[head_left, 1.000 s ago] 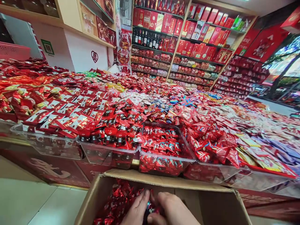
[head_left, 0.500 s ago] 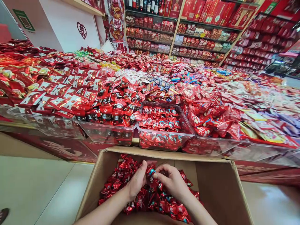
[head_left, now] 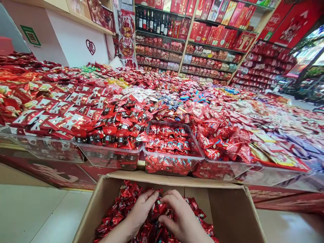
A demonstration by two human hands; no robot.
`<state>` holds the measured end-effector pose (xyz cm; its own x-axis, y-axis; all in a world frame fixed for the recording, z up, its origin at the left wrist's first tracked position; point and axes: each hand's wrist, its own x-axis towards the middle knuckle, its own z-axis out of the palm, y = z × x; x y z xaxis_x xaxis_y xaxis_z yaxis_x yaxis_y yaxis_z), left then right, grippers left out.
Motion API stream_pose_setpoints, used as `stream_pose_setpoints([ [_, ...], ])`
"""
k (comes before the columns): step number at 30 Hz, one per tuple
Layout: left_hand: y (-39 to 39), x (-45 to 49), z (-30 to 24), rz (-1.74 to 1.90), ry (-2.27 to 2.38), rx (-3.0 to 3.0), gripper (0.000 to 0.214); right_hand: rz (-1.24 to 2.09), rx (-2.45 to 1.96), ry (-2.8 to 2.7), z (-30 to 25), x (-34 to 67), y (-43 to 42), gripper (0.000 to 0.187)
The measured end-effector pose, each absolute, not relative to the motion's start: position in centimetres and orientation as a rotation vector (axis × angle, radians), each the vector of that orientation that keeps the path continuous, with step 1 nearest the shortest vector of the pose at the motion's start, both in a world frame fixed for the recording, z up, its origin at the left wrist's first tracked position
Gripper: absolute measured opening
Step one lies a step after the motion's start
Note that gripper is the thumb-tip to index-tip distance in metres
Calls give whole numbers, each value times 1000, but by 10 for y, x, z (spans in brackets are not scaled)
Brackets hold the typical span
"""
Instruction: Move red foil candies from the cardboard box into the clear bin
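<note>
Red foil-wrapped candies (head_left: 118, 209) lie heaped in a cardboard box (head_left: 234, 212) in front of me, and both my hands are down among them. My left hand (head_left: 142, 210) is curled at the heap's middle, its thumb and fingers close together around wrapped candies; part of its grip is hidden. Facing it, my right hand (head_left: 181, 216) has its thumb and bent fingers apart, with candies below and between the two hands. Just beyond the box stands a clear plastic bin (head_left: 174, 158) of small red-and-blue wrapped candies in stacked rows.
Other clear bins hold black-and-red packets (head_left: 108, 135), red pouches (head_left: 215, 135) and flat sachets (head_left: 278, 145). A broad candy display stretches behind. Shelves with wine bottles (head_left: 153, 23) and red gift boxes (head_left: 215, 35) line the back. Pale floor tiles (head_left: 60, 216) show left of the box.
The view has tilted up, so the box and bins sit lower in the picture. My right hand's pinch on a red-and-blue candy has loosened, and its fingers are now spread over the heap.
</note>
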<state>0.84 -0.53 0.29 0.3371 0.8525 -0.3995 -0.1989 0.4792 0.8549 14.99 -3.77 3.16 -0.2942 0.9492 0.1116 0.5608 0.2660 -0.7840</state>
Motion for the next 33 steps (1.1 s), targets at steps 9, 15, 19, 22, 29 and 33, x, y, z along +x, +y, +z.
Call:
stream_pose_setpoints([
  [9,-12,4,6,702,859,763,32,255,-1172,-2250,44,160,-42,21],
  [15,-11,6,-1,691,809,792,36,-21,-1088,-2227,134,185,-20,21],
  [19,-11,4,-2,689,881,917,34,-315,-1221,-2302,175,199,13,13],
  [22,-10,2,-3,666,880,1020,34,-386,-1350,-2427,184,202,38,18],
  [29,-8,3,-3,626,863,1098,31,-91,-1460,-2620,180,197,70,14],
  [33,-9,4,-2,603,869,1120,31,102,-1487,-2615,178,188,84,10],
])
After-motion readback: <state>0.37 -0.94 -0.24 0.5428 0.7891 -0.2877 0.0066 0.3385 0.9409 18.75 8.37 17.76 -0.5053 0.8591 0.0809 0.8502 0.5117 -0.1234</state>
